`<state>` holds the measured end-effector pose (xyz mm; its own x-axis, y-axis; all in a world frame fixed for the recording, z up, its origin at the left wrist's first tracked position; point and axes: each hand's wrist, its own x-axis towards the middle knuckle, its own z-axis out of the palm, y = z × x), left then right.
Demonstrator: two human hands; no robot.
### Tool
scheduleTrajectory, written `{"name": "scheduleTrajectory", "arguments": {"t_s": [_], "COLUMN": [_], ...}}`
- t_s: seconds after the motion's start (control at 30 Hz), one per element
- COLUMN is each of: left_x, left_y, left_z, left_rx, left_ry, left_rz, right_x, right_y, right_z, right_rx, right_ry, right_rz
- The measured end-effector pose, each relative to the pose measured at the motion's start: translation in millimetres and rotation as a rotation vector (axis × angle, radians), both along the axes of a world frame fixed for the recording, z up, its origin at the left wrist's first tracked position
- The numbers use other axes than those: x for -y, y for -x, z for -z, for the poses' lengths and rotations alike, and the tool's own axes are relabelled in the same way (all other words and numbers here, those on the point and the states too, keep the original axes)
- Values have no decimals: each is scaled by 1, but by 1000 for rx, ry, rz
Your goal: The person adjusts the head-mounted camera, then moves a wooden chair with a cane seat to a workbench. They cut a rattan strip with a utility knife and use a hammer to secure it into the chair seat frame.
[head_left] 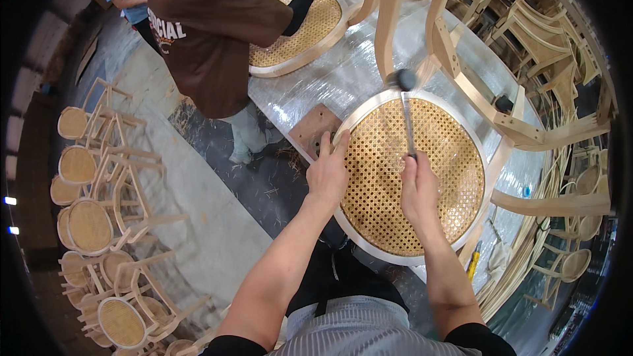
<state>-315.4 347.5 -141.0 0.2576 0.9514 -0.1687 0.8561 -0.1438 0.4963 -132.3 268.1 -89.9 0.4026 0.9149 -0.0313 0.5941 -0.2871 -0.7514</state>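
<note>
A round chair seat (pixel 376 171) of woven cane in a pale wooden rim lies on the wrapped table before me. My left hand (pixel 328 170) rests against the left side of the rim, its fingers stretched out and apart. My right hand (pixel 420 188), above the cane, is closed round the handle of a mallet (pixel 408 118). The dark mallet head is blurred and appears over the far edge of the seat. A pale wooden chair frame (pixel 475 95) extends from behind the seat and along its right side.
A brown board (pixel 314 130) lies left of the seat. A co-worker in a brown shirt (pixel 204 33) reaches over another cane seat (pixel 290 59). Finished-looking chairs (pixel 90 224) stand at left. A yellow-handled tool (pixel 473 264) and long cane strips (pixel 527 244) lie at right.
</note>
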Motion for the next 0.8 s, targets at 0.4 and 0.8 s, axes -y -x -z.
{"name": "scheduleTrajectory", "arguments": {"t_s": [0.4,0.8], "left_x": [-31,-50], "left_y": [-12,-25], "left_z": [-20,-21], "left_rx": [-90,-324], "left_ry": [-78,-36], "left_rz": [279,414], "right_x": [-10,11], "right_y": [-19,-11], "right_z": [21,-1], "right_rx": [47,-102], "right_ry": [372,61], "right_rz": [-30,3]}}
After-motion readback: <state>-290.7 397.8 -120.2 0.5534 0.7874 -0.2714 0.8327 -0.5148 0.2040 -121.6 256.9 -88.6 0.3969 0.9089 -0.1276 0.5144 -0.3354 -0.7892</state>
